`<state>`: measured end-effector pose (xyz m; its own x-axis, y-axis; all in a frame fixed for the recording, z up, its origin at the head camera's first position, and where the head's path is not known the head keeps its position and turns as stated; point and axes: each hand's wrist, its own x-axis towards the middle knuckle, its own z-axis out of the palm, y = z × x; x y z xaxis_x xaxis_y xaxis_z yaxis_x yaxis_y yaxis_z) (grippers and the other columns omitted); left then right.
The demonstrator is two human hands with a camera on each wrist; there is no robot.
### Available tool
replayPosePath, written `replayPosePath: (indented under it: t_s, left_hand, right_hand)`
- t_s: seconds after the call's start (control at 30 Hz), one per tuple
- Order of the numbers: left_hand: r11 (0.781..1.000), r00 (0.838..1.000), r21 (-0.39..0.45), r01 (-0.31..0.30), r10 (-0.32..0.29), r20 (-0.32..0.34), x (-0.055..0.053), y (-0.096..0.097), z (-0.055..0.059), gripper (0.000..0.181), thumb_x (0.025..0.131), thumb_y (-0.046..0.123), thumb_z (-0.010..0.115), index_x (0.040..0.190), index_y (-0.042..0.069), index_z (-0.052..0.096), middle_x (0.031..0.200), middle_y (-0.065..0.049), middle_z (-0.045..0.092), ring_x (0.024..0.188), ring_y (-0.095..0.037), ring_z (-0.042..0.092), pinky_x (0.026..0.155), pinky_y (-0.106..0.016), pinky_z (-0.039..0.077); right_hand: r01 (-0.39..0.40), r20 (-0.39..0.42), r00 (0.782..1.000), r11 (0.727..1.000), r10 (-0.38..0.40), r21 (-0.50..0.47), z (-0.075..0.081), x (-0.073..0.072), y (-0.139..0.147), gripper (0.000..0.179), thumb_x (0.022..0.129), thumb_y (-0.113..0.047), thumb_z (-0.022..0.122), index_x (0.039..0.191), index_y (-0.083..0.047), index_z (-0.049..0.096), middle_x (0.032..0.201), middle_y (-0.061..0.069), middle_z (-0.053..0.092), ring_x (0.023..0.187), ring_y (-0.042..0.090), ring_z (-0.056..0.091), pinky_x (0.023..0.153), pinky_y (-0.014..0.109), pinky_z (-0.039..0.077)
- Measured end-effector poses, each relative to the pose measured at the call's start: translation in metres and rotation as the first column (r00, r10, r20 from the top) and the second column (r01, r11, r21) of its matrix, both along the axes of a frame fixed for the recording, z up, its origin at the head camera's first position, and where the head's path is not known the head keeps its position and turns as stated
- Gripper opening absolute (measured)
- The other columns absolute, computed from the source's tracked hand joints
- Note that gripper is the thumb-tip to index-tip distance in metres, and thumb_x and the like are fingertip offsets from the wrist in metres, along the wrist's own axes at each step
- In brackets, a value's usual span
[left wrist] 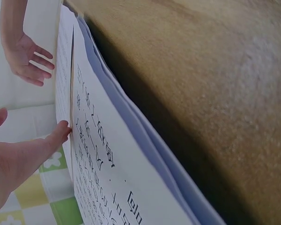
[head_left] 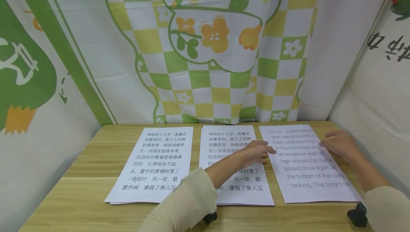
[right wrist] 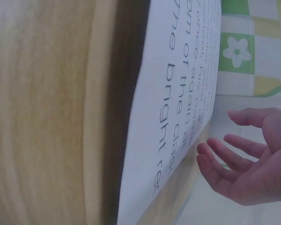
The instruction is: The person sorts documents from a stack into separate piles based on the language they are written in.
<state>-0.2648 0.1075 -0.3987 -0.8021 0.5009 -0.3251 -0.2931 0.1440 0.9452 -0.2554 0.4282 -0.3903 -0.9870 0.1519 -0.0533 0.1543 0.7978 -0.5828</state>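
Three sets of printed paper lie in a row on the wooden table. At the right is a sheet with English text (head_left: 304, 175), between my two hands. My left hand (head_left: 254, 153) reaches across the middle stack with Chinese text (head_left: 227, 136), its fingertips by the English sheet's left edge. My right hand (head_left: 341, 145) hovers at that sheet's right edge, fingers loosely bent with nothing in them; the right wrist view shows the hand (right wrist: 253, 161) with its fingers spread apart. Another stack with Chinese text (head_left: 157, 164) lies at the left, away from both hands.
The wooden table (head_left: 73, 196) meets a checked, flower-printed cloth (head_left: 198, 82) hanging at its back. Printed white panels (head_left: 378, 104) stand at both sides. Dark wrist-mounted pieces (head_left: 357, 215) show near the sleeves.
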Motion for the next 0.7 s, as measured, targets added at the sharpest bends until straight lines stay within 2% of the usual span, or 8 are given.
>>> replayPosePath:
  t_s: [0.07, 0.2, 0.33, 0.57, 0.7]
  left_hand:
    - [1.0, 1.0, 0.006, 0.004, -0.004, -0.004, 0.0, -0.004, 0.0, 0.069, 0.092, 0.009, 0.072, 0.153, -0.004, 0.043, 0.146, -0.022, 0.055, 0.137, -0.037, 0.053, 0.111, -0.045, 0.051]
    - [1.0, 0.999, -0.006, 0.006, -0.006, -0.04, -0.002, -0.016, 0.001, 0.066, 0.094, 0.011, 0.071, 0.153, -0.003, 0.044, 0.142, -0.02, 0.059, 0.134, -0.036, 0.055, 0.108, -0.044, 0.053]
    - [0.999, 0.995, -0.042, -0.008, 0.004, -0.103, -0.005, -0.034, 0.003, 0.059, 0.096, 0.013, 0.069, 0.15, -0.001, 0.049, 0.135, -0.017, 0.064, 0.13, -0.033, 0.059, 0.104, -0.04, 0.056]
    - [0.996, 0.978, -0.083, -0.036, 0.018, -0.208, -0.012, -0.074, 0.006, 0.051, 0.099, 0.01, 0.067, 0.146, -0.005, 0.053, 0.131, -0.02, 0.066, 0.123, -0.037, 0.064, 0.097, -0.041, 0.06]
    - [0.993, 0.967, -0.089, -0.076, 0.052, -0.249, -0.014, -0.098, 0.009, 0.052, 0.1, 0.011, 0.065, 0.146, -0.007, 0.051, 0.132, -0.023, 0.064, 0.125, -0.041, 0.062, 0.1, -0.044, 0.059]
  right_hand:
    - [-0.004, -0.019, 1.0, 1.0, 0.004, 0.021, -0.001, -0.001, -0.006, 0.06, 0.092, -0.017, 0.068, 0.133, 0.023, 0.046, 0.125, 0.046, 0.055, 0.106, 0.054, 0.06, 0.078, 0.047, 0.055]
    - [-0.039, -0.059, 0.997, 0.999, 0.04, 0.017, -0.002, -0.006, -0.023, 0.058, 0.093, -0.018, 0.069, 0.133, 0.02, 0.051, 0.114, 0.039, 0.066, 0.09, 0.04, 0.069, 0.069, 0.033, 0.051]
    - [-0.092, -0.079, 0.993, 0.996, 0.091, -0.012, -0.002, -0.011, -0.046, 0.055, 0.094, -0.017, 0.069, 0.133, 0.018, 0.053, 0.108, 0.033, 0.07, 0.085, 0.031, 0.069, 0.068, 0.029, 0.048]
    - [-0.157, -0.138, 0.979, 0.987, 0.152, -0.026, -0.001, -0.013, -0.086, 0.046, 0.094, -0.016, 0.071, 0.128, 0.014, 0.061, 0.105, 0.027, 0.072, 0.096, 0.038, 0.067, 0.074, 0.031, 0.048]
    - [-0.184, -0.154, 0.973, 0.98, 0.172, -0.069, 0.001, -0.014, -0.104, 0.044, 0.094, -0.014, 0.072, 0.127, 0.013, 0.062, 0.103, 0.024, 0.073, 0.097, 0.037, 0.066, 0.076, 0.032, 0.049]
